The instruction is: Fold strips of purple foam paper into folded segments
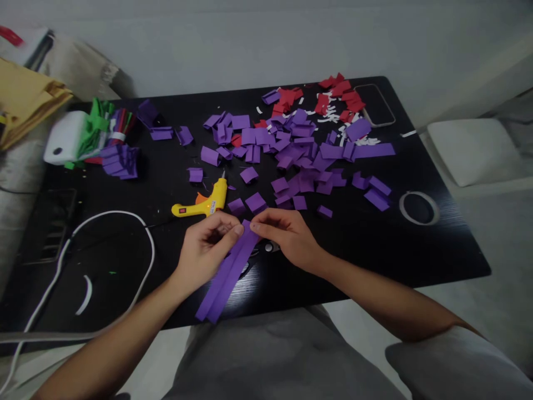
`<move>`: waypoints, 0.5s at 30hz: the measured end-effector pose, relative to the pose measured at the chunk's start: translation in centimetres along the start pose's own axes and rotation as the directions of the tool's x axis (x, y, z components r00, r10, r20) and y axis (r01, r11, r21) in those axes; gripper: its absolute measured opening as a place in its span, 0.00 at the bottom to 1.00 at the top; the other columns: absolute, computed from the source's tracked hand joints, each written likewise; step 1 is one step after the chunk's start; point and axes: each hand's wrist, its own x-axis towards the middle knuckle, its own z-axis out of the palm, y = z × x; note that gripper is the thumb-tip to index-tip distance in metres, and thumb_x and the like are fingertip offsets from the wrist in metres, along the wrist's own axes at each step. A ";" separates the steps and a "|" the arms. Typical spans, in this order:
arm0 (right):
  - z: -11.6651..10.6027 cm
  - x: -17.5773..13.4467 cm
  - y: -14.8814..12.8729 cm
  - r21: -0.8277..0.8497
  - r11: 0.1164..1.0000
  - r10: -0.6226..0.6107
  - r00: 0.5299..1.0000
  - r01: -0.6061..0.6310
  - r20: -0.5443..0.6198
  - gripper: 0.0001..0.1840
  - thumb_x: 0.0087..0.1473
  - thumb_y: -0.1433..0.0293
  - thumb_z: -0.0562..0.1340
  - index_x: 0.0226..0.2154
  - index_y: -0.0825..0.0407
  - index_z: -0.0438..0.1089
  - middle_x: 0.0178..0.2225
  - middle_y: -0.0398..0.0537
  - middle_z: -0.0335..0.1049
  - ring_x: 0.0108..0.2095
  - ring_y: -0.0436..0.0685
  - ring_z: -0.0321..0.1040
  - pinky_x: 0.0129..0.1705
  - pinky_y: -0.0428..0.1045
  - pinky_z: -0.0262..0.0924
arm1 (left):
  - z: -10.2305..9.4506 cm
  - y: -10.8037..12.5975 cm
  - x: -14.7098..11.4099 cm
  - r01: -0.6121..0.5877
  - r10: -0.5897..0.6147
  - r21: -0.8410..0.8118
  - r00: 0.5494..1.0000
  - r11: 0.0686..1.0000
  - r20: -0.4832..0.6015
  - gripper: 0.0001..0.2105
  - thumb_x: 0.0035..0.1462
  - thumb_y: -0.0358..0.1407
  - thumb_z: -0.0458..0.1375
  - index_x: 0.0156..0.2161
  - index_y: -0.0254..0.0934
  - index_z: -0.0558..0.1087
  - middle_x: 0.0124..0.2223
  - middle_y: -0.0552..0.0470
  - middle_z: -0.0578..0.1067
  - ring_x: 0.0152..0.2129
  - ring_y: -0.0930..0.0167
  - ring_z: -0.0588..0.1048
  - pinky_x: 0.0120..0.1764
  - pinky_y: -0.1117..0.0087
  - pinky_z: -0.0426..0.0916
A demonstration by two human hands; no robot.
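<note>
Two long purple paper strips, lying partly over each other, slant down from my fingers toward the front edge of the table. My left hand pinches their upper end between thumb and forefinger. On the other side of that end, my right hand is closed in a pinch on the paper too. Under the strips and my right hand lies a dark tool, probably scissors, mostly hidden. A yellow glue gun rests just beyond my left hand. Many small folded purple paper pieces are scattered past both hands.
Red paper pieces and white scraps lie at the back right, near a phone-like outline. A tape ring is at right. A white cable loops at left, below green paper bundles and a white object.
</note>
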 end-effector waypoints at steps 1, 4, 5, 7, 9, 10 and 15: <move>0.0 0.0 0.0 0.011 1.000 0.004 1.000 -0.004 0.000 0.12 0.58 0.60 0.69 0.31 0.52 0.77 0.28 0.41 0.74 0.31 0.50 0.71 0.38 0.48 0.69 | 0.1 0.0 0.0 0.009 -0.009 -0.008 1.000 1.000 -0.002 0.05 0.62 0.33 0.63 0.33 0.36 0.77 0.25 0.58 0.73 0.21 0.78 0.67 0.26 0.78 0.63; 0.1 0.1 0.3 0.004 1.000 0.006 1.000 -0.006 0.004 0.11 0.57 0.61 0.69 0.31 0.52 0.76 0.29 0.40 0.73 0.31 0.50 0.70 0.38 0.48 0.68 | 0.3 -0.1 -0.1 0.020 -0.021 -0.027 1.000 0.999 -0.018 0.06 0.61 0.34 0.64 0.32 0.36 0.77 0.25 0.58 0.73 0.20 0.78 0.67 0.25 0.78 0.63; 0.1 0.1 0.5 -0.009 1.000 0.004 1.000 -0.004 0.003 0.11 0.55 0.61 0.71 0.31 0.52 0.76 0.28 0.40 0.73 0.30 0.49 0.69 0.37 0.48 0.67 | 0.4 -0.1 -0.1 0.021 -0.022 -0.032 1.000 0.999 -0.023 0.06 0.61 0.34 0.64 0.32 0.36 0.77 0.25 0.58 0.73 0.20 0.78 0.67 0.25 0.78 0.63; 0.2 0.2 0.7 -0.025 1.000 -0.003 1.000 0.003 -0.009 0.12 0.50 0.62 0.75 0.31 0.51 0.75 0.28 0.39 0.73 0.30 0.49 0.68 0.37 0.47 0.67 | 0.5 -0.1 0.0 0.028 -0.029 -0.051 0.999 0.998 -0.020 0.07 0.61 0.34 0.63 0.32 0.36 0.76 0.24 0.57 0.73 0.20 0.77 0.68 0.25 0.78 0.64; 0.2 0.3 0.8 -0.015 1.000 -0.015 1.000 0.015 -0.025 0.13 0.50 0.62 0.75 0.31 0.51 0.76 0.29 0.39 0.74 0.30 0.49 0.70 0.38 0.48 0.68 | 0.5 0.0 0.0 0.050 -0.049 -0.093 0.999 0.994 0.011 0.07 0.62 0.34 0.63 0.31 0.36 0.75 0.24 0.57 0.74 0.20 0.77 0.70 0.26 0.77 0.66; 0.2 0.3 0.9 -0.007 1.000 -0.021 0.999 0.021 -0.029 0.12 0.51 0.61 0.74 0.31 0.51 0.76 0.29 0.40 0.75 0.31 0.50 0.71 0.39 0.48 0.69 | 0.5 0.1 0.1 0.063 -0.059 -0.116 0.998 0.991 0.036 0.07 0.62 0.34 0.63 0.31 0.36 0.75 0.23 0.57 0.74 0.20 0.76 0.71 0.26 0.77 0.67; -0.1 0.4 0.8 -0.011 1.000 -0.001 1.000 0.000 -0.014 0.13 0.51 0.60 0.75 0.33 0.51 0.78 0.31 0.41 0.78 0.33 0.51 0.73 0.42 0.49 0.71 | 0.1 0.1 0.6 0.118 -0.094 -0.167 0.985 0.979 0.147 0.08 0.61 0.37 0.63 0.32 0.35 0.75 0.24 0.55 0.75 0.20 0.75 0.73 0.27 0.75 0.69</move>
